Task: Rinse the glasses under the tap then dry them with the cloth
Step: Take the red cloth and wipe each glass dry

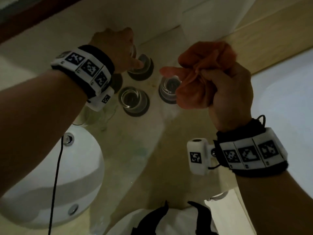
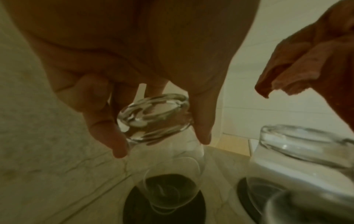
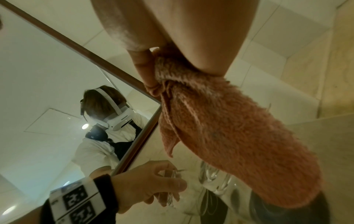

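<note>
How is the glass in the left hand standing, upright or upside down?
Upside down. In the left wrist view the glass shows its thick base on top, between the left hand's fingertips, and its mouth faces the dark coaster.

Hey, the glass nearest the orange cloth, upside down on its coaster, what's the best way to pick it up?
Come from above and pinch the thick base of that glass, which faces up. Its rim sits down on the dark coaster, and neighbouring glasses crowd its left side.
</note>
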`<state>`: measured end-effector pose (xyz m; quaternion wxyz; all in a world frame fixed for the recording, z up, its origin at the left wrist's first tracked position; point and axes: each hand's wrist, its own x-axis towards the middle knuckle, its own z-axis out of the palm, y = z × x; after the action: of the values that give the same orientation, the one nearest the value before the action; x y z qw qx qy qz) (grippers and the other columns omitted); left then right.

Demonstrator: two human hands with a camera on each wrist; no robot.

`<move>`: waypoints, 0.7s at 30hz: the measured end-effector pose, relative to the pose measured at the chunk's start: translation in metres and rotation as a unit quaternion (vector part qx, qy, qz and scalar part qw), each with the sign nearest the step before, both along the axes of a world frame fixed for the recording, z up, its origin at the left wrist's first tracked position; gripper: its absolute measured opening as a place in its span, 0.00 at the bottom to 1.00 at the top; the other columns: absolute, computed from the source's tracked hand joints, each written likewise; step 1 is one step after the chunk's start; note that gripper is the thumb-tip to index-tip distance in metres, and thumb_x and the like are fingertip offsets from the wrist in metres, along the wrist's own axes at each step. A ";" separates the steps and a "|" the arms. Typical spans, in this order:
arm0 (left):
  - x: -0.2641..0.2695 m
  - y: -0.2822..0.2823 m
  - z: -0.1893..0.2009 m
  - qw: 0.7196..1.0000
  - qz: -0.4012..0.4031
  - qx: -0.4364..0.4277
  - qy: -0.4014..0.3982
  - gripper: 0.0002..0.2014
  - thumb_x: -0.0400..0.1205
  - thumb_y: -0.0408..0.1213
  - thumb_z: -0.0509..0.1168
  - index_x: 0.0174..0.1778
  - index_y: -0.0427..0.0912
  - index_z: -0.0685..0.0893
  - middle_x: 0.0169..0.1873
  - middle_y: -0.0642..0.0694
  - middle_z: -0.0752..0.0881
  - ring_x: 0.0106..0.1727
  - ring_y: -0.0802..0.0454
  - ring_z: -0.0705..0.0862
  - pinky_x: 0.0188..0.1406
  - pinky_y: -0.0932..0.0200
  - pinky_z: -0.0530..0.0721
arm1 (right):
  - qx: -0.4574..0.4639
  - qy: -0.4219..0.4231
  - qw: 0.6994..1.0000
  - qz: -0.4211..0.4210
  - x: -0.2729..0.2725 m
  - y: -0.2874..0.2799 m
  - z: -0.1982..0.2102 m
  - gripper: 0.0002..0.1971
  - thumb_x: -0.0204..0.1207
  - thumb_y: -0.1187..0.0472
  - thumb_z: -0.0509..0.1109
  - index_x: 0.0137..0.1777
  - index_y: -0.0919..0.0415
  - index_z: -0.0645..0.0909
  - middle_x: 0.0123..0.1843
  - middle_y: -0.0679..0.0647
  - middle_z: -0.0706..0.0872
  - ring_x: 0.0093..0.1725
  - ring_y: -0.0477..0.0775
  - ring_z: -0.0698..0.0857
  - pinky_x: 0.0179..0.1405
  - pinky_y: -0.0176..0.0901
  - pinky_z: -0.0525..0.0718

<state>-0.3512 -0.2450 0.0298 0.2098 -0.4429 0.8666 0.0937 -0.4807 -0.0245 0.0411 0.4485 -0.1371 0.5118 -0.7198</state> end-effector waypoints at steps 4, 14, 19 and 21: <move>-0.002 -0.003 -0.018 1.000 -0.008 -0.002 -0.012 0.37 0.73 0.64 0.74 0.70 0.45 0.73 0.61 0.33 0.82 0.57 0.31 0.82 0.52 0.45 0.79 | -0.007 -0.019 1.000 0.003 -0.001 -0.005 -0.005 0.12 0.77 0.76 0.59 0.56 0.73 0.81 0.50 0.67 0.89 0.49 0.62 0.94 0.60 0.68 0.88; -0.008 0.000 -0.026 1.000 -0.009 -0.016 -0.018 0.42 0.75 0.64 0.72 0.77 0.41 0.67 0.64 0.29 0.79 0.60 0.28 0.80 0.46 0.47 0.73 | 0.028 0.014 0.999 0.005 0.003 -0.018 -0.006 0.13 0.73 0.73 0.64 0.56 0.74 0.83 0.58 0.75 0.87 0.61 0.78 0.87 0.62 0.77 0.84; -0.005 0.001 -0.018 1.000 0.012 0.004 -0.007 0.47 0.73 0.70 0.69 0.80 0.43 0.65 0.69 0.33 0.79 0.65 0.31 0.80 0.56 0.44 0.79 | 0.040 0.015 0.999 0.022 0.007 -0.018 -0.002 0.12 0.73 0.72 0.63 0.54 0.73 0.84 0.56 0.73 0.87 0.58 0.76 0.89 0.60 0.74 0.86; 0.002 0.001 -0.011 0.999 0.031 0.009 0.015 0.45 0.72 0.73 0.67 0.76 0.44 0.69 0.65 0.36 0.82 0.62 0.33 0.81 0.53 0.45 0.78 | 0.035 0.011 0.999 0.036 0.009 -0.016 0.001 0.11 0.75 0.74 0.62 0.54 0.74 0.82 0.53 0.71 0.88 0.53 0.73 0.91 0.57 0.69 0.89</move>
<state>-0.3492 -0.2445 0.0187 0.1975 -0.4658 0.8549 0.1145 -0.4715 -0.0407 0.0420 0.4726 -0.1476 0.5367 -0.6832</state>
